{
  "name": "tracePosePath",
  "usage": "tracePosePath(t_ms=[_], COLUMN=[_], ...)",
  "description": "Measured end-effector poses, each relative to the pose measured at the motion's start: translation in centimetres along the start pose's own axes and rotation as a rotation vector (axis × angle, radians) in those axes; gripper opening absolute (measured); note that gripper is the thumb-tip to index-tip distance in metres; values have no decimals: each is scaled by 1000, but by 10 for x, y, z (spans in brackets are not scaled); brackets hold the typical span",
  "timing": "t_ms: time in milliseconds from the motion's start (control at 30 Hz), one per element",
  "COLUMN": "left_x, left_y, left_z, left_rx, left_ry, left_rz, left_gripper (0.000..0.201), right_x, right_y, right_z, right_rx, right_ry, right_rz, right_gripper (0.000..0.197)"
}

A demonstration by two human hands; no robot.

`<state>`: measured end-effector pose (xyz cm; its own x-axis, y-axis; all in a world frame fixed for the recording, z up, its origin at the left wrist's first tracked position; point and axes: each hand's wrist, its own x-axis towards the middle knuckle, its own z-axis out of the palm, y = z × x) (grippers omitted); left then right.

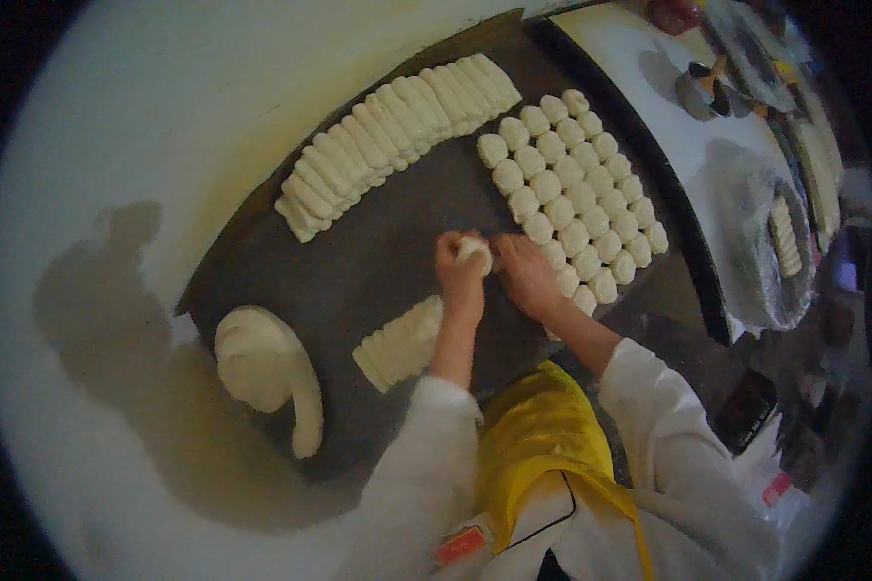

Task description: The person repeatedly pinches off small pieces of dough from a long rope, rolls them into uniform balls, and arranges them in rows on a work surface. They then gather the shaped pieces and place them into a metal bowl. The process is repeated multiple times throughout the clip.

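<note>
My left hand is closed around a small piece of pale dough, its rounded end showing above the fingers. Close beside it, my right hand has its fingers curled in toward that piece; what they pinch, if anything, is hidden. Just left of my left wrist lies a short row of dough strips, side by side on the dark work surface. Right of my hands, dough balls sit in close rows, and my right forearm passes over the nearest ones.
A long row of dough strips lies along the far edge. At the left rests a big coiled dough lump with a tail. Beyond the board's right edge are a metal pot and a plastic-wrapped bundle with a twisted dough piece.
</note>
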<state>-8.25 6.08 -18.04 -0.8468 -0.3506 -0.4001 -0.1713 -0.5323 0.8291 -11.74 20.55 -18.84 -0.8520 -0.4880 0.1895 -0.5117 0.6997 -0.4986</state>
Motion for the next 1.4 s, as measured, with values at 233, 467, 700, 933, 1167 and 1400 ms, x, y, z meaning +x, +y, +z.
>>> tracePosePath(t_ms=[233,467,700,933,1167,1400], left_x=[-128,-244,-175,-181,-192,-107], left_y=[66,-2,50,11,11,-30], left_z=[-208,-285,-284,-307,-282,-232], left_rx=[847,1263,1893,1787,901,865], left_ry=[394,772,187,245,661,678], left_rz=[94,3,425,243,256,281], left_gripper=[40,48,65,71,44,56], right_x=[29,-12,28,-11,-48,-45], right_y=[-50,-94,-90,-60,-71,-106], right_z=[-29,-27,20,39,-12,61], right_rx=[1158,-119,-335,-207,174,320], right_ry=[-241,-555,-403,-391,-238,-106], right_rz=[826,161,-86,-179,142,418], right_gripper=[36,39,81,68,30,26])
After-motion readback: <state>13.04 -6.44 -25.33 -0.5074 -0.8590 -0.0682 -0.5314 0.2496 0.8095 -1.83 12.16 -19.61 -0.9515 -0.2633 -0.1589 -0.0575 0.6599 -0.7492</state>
